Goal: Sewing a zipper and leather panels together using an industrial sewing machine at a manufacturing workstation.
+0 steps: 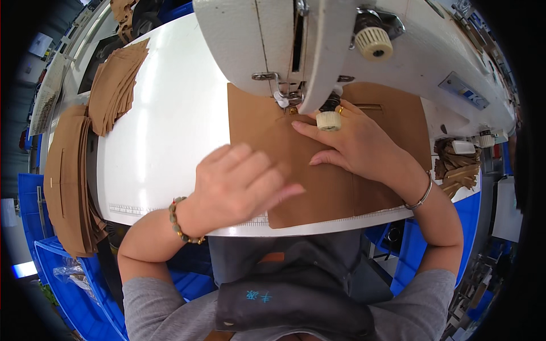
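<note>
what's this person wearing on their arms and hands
Both forearms are bare, with short grey sleeves ending above the elbows. The left hand has a beaded bracelet of greenish and gold beads at the wrist. The right hand has a thin silver bangle and a gold ring.

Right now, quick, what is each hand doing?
Left hand: fingers loosely curled, resting on the brown fabric piece, gripping nothing.
Right hand: open, fingers flat, pressing the fabric by the needle.

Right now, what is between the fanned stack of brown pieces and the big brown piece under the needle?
Only bare white sewing table, seen from the head view.
</note>
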A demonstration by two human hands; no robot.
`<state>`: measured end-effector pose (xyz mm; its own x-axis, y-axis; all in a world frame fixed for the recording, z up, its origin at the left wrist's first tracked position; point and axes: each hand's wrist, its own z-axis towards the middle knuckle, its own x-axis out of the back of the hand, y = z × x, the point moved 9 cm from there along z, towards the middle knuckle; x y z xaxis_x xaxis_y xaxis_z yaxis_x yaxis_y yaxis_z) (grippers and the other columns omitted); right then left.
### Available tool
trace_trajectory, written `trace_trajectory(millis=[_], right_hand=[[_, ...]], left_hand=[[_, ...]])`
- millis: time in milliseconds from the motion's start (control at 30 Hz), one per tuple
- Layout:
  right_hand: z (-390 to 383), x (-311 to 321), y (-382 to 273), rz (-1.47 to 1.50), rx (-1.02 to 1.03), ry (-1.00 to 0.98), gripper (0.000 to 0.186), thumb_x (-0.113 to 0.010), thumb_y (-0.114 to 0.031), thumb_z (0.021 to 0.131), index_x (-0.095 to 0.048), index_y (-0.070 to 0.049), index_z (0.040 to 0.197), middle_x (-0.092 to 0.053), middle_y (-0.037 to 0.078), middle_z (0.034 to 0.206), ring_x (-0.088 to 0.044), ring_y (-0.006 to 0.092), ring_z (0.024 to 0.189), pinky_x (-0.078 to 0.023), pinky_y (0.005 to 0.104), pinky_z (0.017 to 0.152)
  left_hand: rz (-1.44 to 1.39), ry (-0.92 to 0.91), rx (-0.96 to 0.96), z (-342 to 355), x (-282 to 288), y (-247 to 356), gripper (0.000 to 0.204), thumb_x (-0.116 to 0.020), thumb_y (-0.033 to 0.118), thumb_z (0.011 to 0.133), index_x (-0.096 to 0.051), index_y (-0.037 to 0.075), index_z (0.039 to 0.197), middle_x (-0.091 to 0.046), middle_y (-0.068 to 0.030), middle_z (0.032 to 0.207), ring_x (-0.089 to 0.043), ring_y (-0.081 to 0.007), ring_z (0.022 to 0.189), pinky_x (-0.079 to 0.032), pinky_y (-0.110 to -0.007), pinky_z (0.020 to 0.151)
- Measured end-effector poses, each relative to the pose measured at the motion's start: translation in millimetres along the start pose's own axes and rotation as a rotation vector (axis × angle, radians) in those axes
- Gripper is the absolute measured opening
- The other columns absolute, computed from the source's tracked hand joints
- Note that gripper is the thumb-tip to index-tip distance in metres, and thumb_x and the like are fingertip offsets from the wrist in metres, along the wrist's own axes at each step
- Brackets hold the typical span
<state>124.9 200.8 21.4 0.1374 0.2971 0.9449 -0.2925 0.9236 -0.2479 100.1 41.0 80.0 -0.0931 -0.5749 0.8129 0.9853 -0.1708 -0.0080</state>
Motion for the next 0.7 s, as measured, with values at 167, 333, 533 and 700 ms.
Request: trace_trajectory(millis=[167,333,533,700], right_hand=[[3,3,-8,0.032,-0.042,0.026,0.060,-0.078,-0.046,0.086,-0.071,-0.007,0.131,-0.065,0.015,0.137,-0.056,0.0347,0.137,-0.042,0.0517,0.117],[6,2,-23,-0.026,-0.040,0.068,0.066,-0.083,-0.047,0.080,-0.070,-0.003,0.128,-0.066,0.017,0.133,-0.058,0.0371,0.133,-0.043,0.0524,0.116],[6,2,-23,-0.052,-0.063,0.094,0.068,-0.084,-0.048,0.078,-0.070,-0.004,0.128,-0.067,0.019,0.130,-0.059,0.0375,0.131,-0.043,0.0546,0.115],[5,-1,-23,-0.078,-0.069,0.081,0.070,-0.084,-0.048,0.079,-0.068,-0.005,0.132,-0.067,0.018,0.132,-0.060,0.0370,0.131,-0.043,0.0559,0.115]], left_hand=[[0.058,-0.269,0.390,-7,-46,-44,0.078,-0.080,0.055,0.077,-0.067,0.004,0.135,-0.068,-0.0086,0.137,-0.063,-0.0321,0.128,-0.052,-0.041,0.104],[0.068,-0.314,0.372,-14,-46,-49,0.084,-0.078,0.059,0.076,-0.067,0.004,0.138,-0.068,-0.0103,0.140,-0.064,-0.0306,0.129,-0.051,-0.043,0.109],[0.070,-0.323,0.365,-12,-45,-49,0.085,-0.076,0.062,0.076,-0.067,0.003,0.137,-0.068,-0.0104,0.139,-0.065,-0.0297,0.127,-0.050,-0.044,0.110],[0.079,-0.347,0.373,-13,-46,-50,0.085,-0.075,0.062,0.077,-0.067,0.003,0.137,-0.069,-0.0104,0.137,-0.064,-0.0296,0.128,-0.049,-0.045,0.110]])
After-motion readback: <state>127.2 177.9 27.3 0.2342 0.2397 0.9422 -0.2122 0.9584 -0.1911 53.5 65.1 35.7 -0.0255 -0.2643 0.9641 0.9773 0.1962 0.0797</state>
